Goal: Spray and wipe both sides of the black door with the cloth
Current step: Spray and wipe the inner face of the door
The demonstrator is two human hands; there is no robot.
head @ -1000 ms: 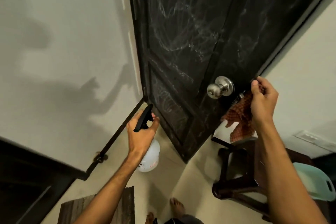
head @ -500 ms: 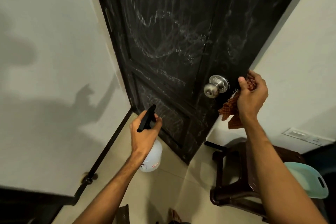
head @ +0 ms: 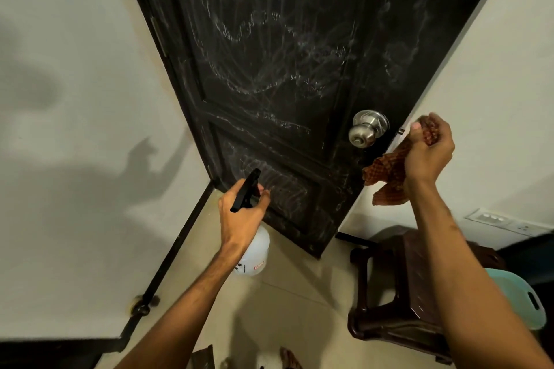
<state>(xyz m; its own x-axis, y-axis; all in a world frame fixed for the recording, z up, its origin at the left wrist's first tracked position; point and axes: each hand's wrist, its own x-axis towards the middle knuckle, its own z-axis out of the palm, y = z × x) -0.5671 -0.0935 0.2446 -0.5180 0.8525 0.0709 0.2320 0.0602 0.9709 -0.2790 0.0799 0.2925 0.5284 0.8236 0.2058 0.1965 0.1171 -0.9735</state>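
Nearest the camera, two bare forearms are reaching forward over the pale tiled floor (head: 287,302). A dark plastic stool (head: 398,287) is standing at lower right, with a pale green tub (head: 521,299) just beside it. The left hand (head: 239,216) is holding a spray bottle (head: 254,252) upright by its neck, its grip closed round the black trigger head, whose nozzle is pointing toward the lower panel of the door (head: 287,48). The right hand (head: 428,150) is keeping a closed grip on a bunched orange checked cloth (head: 386,172), one end showing above the fist and the rest hanging loose below it, just beside the door's free edge. A round metal knob (head: 367,128) is projecting from the door, near the cloth but not touching it. Farther off, the black door is showing whitish swirled streaks across its panels, and pale walls (head: 75,99) are flanking it. A white switch plate (head: 506,223) is sitting low on the right wall.
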